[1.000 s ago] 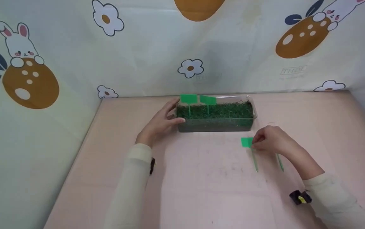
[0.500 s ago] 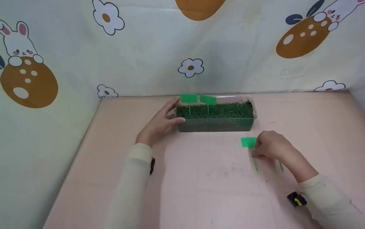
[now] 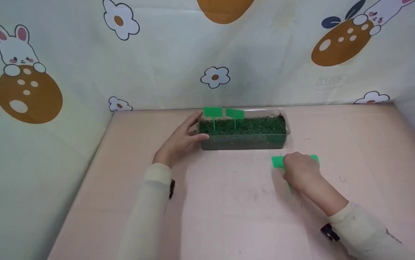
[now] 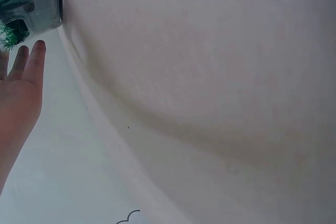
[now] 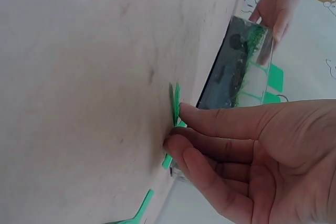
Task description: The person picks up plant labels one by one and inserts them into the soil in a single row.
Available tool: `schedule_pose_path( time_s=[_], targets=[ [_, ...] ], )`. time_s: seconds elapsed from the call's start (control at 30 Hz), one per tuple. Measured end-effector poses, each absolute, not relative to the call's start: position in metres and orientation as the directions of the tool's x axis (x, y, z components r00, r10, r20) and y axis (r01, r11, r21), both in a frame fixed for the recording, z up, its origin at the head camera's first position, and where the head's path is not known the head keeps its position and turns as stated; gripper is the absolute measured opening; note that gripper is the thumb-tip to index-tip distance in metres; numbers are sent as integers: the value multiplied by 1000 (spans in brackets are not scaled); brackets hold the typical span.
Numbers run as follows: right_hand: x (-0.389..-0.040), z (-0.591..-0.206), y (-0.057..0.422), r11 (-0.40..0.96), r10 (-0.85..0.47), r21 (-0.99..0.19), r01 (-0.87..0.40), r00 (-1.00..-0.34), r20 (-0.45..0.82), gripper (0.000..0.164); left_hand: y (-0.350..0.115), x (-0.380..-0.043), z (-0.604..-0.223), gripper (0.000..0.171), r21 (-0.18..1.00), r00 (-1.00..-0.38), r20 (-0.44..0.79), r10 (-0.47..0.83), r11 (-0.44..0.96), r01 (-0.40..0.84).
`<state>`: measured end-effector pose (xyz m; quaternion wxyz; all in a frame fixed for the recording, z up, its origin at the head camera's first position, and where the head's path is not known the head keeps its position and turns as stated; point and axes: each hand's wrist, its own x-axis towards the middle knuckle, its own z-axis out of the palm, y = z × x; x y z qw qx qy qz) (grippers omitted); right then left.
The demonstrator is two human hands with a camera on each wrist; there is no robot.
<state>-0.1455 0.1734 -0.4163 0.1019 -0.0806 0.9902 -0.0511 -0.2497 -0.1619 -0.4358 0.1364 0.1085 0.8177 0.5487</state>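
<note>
My left hand holds the left end of a clear plastic box with artificial grass in it, thumb at the front and fingers reaching behind. Two green plant labels, one left of the other, stand upright in the grass. In front of the box's right end, my right hand is low over the table. Thumb and fingertips pinch a green plant label, largely covered by the hand. A further green label lies just right, partly hidden under the hand.
The pinkish table meets a patterned backdrop right behind the box. Another backdrop wall rises along the table's left side. A thin dark strand lies to the right of my right hand.
My right hand has moved slightly left and down, first over the label's stem and now in front of its tag, with the second label's tag coming into sight. My left hand stays on the box.
</note>
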Motion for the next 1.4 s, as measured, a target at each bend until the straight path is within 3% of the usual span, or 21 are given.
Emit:
schedule_pose_path(
  time_s=[0.13, 0.23, 0.7, 0.87, 1.1, 1.4],
  targets=[
    [-136, -420, 169, 981, -196, -24, -194, -974, -118, 2, -162, -250, -436, 87, 931, -936, -111, 335, 364, 19],
    [-133, -423, 166, 977, -209, 27, -212, -975, -81, 4, -161, -250, -435, 87, 937, -935, -120, 333, 348, 3],
    [-136, -425, 167, 974, -225, 23, -227, -972, -75, 1, -161, -250, -435, 88, 930, -940, -148, 308, 368, -26],
    [-140, -425, 171, 973, -230, -14, -230, -968, -104, 9, -161, -250, -435, 87, 925, -940, -134, 315, 379, -5],
    [-146, -424, 178, 971, -234, -89, -221, -956, -177, 6, -162, -250, -436, 87, 917, -937, -112, 331, 398, 31],
    [-147, -422, 184, 944, -300, -191, -268, -940, -161, 14, -163, -252, -435, 87, 920, -932, -118, 343, 392, 28]
  ],
)
